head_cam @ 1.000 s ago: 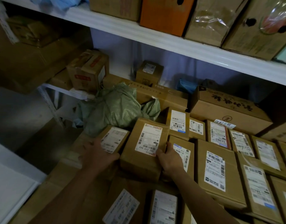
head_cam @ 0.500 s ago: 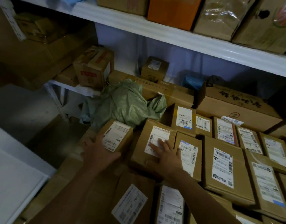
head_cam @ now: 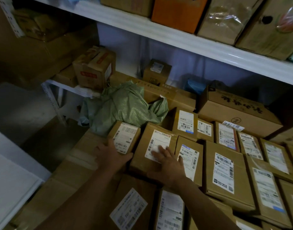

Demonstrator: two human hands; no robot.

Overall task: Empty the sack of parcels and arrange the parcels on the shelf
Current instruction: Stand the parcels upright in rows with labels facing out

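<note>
Several brown cardboard parcels with white labels lie packed flat on the lower shelf. My right hand [head_cam: 167, 165] rests flat, fingers spread, on the label of a mid-sized parcel [head_cam: 142, 156]. My left hand [head_cam: 112, 155] presses against the near end of a smaller labelled parcel [head_cam: 126, 136] to its left, fingers apart. Just behind both parcels a crumpled green sack [head_cam: 124, 105] lies slumped. More labelled parcels [head_cam: 223, 171] fill the rows to the right.
A white upper shelf board [head_cam: 184, 39] overhangs, carrying an orange box [head_cam: 177, 12] and brown boxes. A large printed carton [head_cam: 237, 112] and a long flat box [head_cam: 169, 93] sit at the back. A taped box [head_cam: 94, 68] stands on a side rack at the left.
My right hand moved from the mid-sized parcel's right edge onto its top label and flattened. The left hand stayed at the small parcel. The view shifted closer and slightly down.
</note>
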